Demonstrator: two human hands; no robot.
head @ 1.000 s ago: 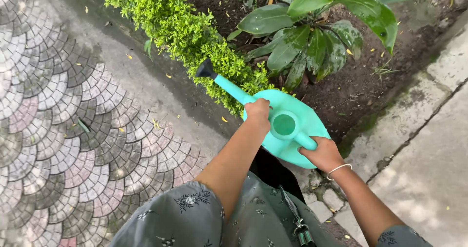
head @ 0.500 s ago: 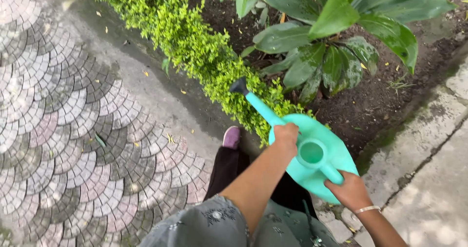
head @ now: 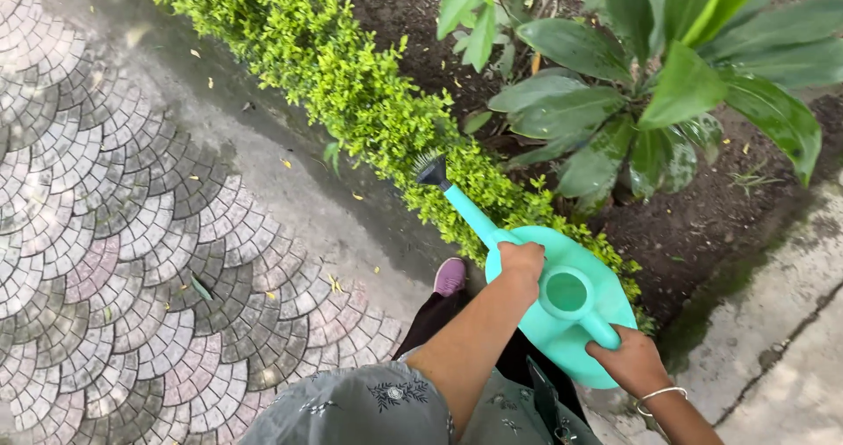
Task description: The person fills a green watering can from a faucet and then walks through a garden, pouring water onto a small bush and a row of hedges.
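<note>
A person is tilting a turquoise watering can (head: 562, 309) over a low hedge (head: 369, 111) beside the paving (head: 114, 234). Right hand (head: 630, 361) is gripping the handle; left hand (head: 522, 260) is closed on the can's front, w/ water apparently spraying from the spout (head: 435, 174).

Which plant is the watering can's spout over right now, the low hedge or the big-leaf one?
The low hedge: the black rose of the watering can sits over its small yellow-green leaves.
</note>
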